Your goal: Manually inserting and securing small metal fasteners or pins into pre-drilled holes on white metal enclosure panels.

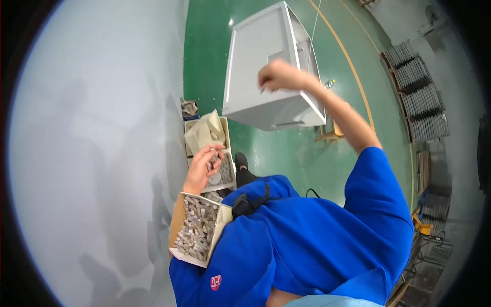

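Observation:
My left hand (203, 165) is beside the wall at left. Its fingers curl round what look like a few small grey pieces, partly hidden by the fingers. An open cardboard box (176, 225) rests along my left forearm against my body, full of short, shiny grey pieces (197, 225). My right hand (279, 77) is raised over a large light grey cabinet (250, 64). Motion blurs its closed fingers; a tiny dark bit shows at the tips, too small to name.
Below my left hand stand white bins (228, 138) holding cream-coloured parts (207, 132) and small grey pieces. A pale wall (102, 128) runs along the left. A thin cord (313, 36) hangs by the cabinet. Stacked grey panels (414, 77) stand at far right; a wooden stool (332, 133) is behind the cabinet.

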`<move>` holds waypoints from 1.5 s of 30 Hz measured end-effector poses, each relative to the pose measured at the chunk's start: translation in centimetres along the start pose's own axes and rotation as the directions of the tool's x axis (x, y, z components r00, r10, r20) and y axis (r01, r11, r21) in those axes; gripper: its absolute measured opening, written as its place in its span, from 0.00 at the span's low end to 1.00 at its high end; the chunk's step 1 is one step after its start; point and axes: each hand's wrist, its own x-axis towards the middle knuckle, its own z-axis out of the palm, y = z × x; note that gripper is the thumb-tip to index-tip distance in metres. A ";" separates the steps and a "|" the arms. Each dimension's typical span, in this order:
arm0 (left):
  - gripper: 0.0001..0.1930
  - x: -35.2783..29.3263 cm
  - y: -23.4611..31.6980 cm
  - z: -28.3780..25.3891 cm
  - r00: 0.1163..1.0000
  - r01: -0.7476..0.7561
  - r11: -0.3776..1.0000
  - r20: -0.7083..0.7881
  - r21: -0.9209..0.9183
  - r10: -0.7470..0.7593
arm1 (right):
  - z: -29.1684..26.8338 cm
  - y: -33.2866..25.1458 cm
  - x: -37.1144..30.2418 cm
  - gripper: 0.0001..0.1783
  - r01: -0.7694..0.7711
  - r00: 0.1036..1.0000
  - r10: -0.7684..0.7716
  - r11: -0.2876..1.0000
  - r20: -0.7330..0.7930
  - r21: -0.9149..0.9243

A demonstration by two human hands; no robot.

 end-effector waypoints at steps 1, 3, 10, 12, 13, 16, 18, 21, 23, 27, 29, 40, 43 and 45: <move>0.11 0.0 -0.5 -0.5 1.000 0.009 1.000 0.015 -0.009 -0.008 | -1.7 0.0 -0.8 0.04 -0.039 0.999 0.037 0.991 -0.019 -0.125; 0.11 0.5 -0.8 -0.9 0.999 0.008 1.000 0.052 -0.019 -0.007 | -3.6 1.6 -2.0 0.04 -0.014 0.996 -0.017 0.933 -0.084 -0.359; 0.12 1.2 -1.3 -1.1 0.995 0.003 1.000 0.101 0.009 -0.004 | -2.2 4.8 -3.1 0.09 -0.015 0.998 0.049 0.800 0.040 -0.600; 0.12 1.3 -1.2 -1.0 0.996 0.004 1.000 0.093 0.014 -0.005 | -2.0 5.3 -3.1 0.11 0.044 0.997 0.000 0.832 0.080 -0.553; 0.12 1.3 -1.2 -0.9 0.996 0.005 1.000 0.090 0.018 -0.006 | -2.3 5.2 -2.9 0.12 0.053 0.991 0.017 0.865 0.135 -0.499; 0.13 1.4 -1.3 -1.5 0.997 0.002 1.000 0.077 -0.013 -0.001 | -2.9 3.5 -3.7 0.12 -0.019 0.958 0.141 0.901 0.251 -0.433; 0.14 1.5 -1.6 -1.8 0.997 0.002 1.000 0.078 -0.022 0.000 | -2.6 3.3 -4.5 0.11 -0.066 0.944 0.186 0.915 0.271 -0.397; 0.14 1.4 -2.1 -1.6 0.998 0.034 0.999 0.049 -0.025 -0.033 | -1.8 4.6 -6.0 0.08 -0.075 0.950 0.167 0.942 0.263 -0.328; 0.14 1.5 -2.2 -1.3 0.999 0.036 0.999 0.037 0.028 -0.037 | -1.6 5.4 -6.5 0.07 -0.051 0.953 0.150 0.936 0.264 -0.347; 0.14 1.9 -2.3 -1.3 0.992 0.050 0.999 0.115 0.014 -0.051 | -0.6 6.0 -8.3 0.06 0.031 0.969 0.079 0.902 0.235 -0.431; 0.15 2.0 -2.6 -1.4 0.989 0.023 1.000 0.148 -0.014 -0.021 | -1.2 2.5 -9.5 0.05 -0.005 0.976 0.099 0.902 0.195 -0.431; 0.19 2.1 -1.5 -1.5 0.973 0.016 0.999 0.231 0.032 -0.023 | -0.2 -0.9 -9.2 0.15 0.056 0.909 0.266 0.685 0.322 -0.726; 0.21 2.1 -1.2 -1.4 0.968 0.012 1.000 0.250 -0.012 -0.008 | 2.9 -0.5 -5.1 0.19 0.191 0.947 -0.046 0.879 0.319 -0.438; 0.22 2.5 -1.1 -0.9 0.965 0.022 0.998 0.263 -0.052 -0.007 | 5.7 -3.2 -2.7 0.19 0.264 0.937 -0.216 0.952 0.274 -0.155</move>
